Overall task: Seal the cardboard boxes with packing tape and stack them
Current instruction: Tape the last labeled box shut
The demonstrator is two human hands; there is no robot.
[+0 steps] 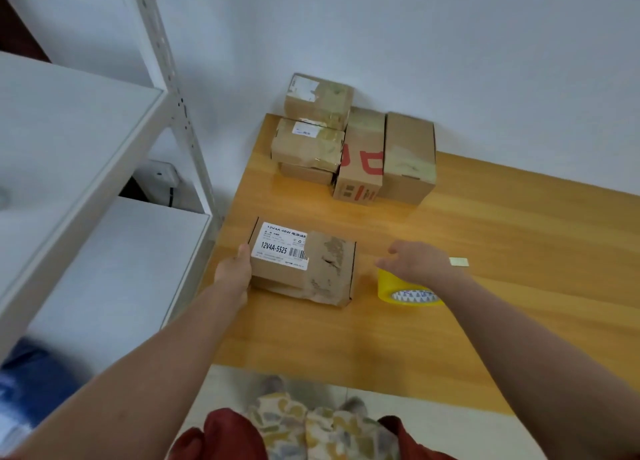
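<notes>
Clasping the left end of a small brown cardboard box (304, 264) with a white printed label, thumb on top, a person's left-hand grip (233, 272) holds it near the left edge of the orange wooden worktop (502, 251). The right-hand grip (419, 260) hovers open, fingers spread, over a yellow roll of packing tape (391, 286) lying just right of the box. Taped brown cardboard boxes (349, 148) stand stacked in the worktop's far corner against the white wall, near white metal shelving (69, 130).
</notes>
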